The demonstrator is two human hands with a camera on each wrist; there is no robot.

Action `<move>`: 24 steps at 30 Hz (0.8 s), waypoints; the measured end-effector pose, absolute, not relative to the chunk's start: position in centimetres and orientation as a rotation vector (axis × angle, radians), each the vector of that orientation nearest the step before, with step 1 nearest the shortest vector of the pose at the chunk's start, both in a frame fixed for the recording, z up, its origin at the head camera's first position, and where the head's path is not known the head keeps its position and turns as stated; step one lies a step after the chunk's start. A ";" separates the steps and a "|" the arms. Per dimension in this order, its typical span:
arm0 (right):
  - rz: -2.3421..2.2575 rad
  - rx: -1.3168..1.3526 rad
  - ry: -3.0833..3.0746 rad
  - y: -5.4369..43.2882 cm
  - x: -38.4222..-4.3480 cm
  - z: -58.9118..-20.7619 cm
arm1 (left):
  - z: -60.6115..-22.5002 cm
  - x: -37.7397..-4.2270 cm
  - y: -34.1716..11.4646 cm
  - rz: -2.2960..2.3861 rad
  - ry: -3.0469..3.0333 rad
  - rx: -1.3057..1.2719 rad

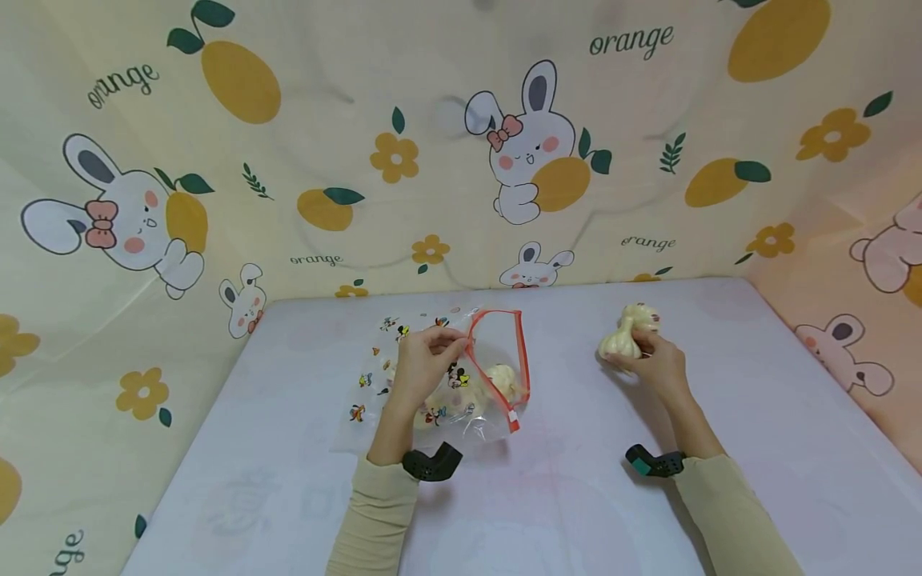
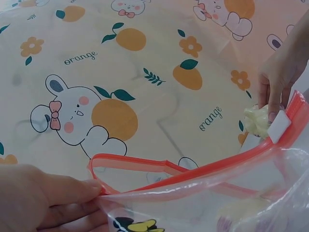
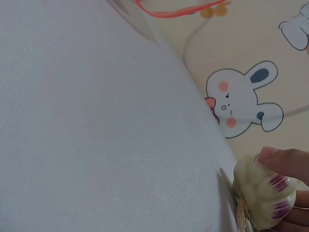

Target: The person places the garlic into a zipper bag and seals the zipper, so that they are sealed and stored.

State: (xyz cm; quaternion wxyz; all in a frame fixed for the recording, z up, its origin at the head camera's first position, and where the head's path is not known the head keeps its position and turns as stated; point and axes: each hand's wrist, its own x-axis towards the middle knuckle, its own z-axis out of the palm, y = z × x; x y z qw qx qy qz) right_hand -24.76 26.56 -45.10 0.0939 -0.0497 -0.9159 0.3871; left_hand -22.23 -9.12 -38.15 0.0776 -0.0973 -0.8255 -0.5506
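A clear zip bag (image 1: 396, 400) with cartoon prints and a red zip edge (image 1: 524, 352) lies on the table with its mouth facing right. My left hand (image 1: 426, 360) pinches the far corner of that edge between thumb and fingers, and the mouth gapes. Inside the bag are pale garlic bulbs (image 1: 502, 382), partly hidden by the prints. To the right, my right hand (image 1: 661, 366) grips a garlic bulb (image 3: 263, 188) with purple streaks. In the head view a second pale bulb shape (image 1: 639, 315) shows just beyond its fingers; whether it is held too, I cannot tell.
A white zip slider (image 1: 513, 419) sits at the near end of the bag's red edge. The white table (image 1: 562, 496) ends at a patterned cloth backdrop (image 1: 432, 160). Each wrist carries a dark camera (image 1: 432, 462).
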 end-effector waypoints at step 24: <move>1.208 -0.162 -2.764 26.0 -24.9 -44.5 | -38.2 -22.3 -9.0 -1.639 -2.485 -0.290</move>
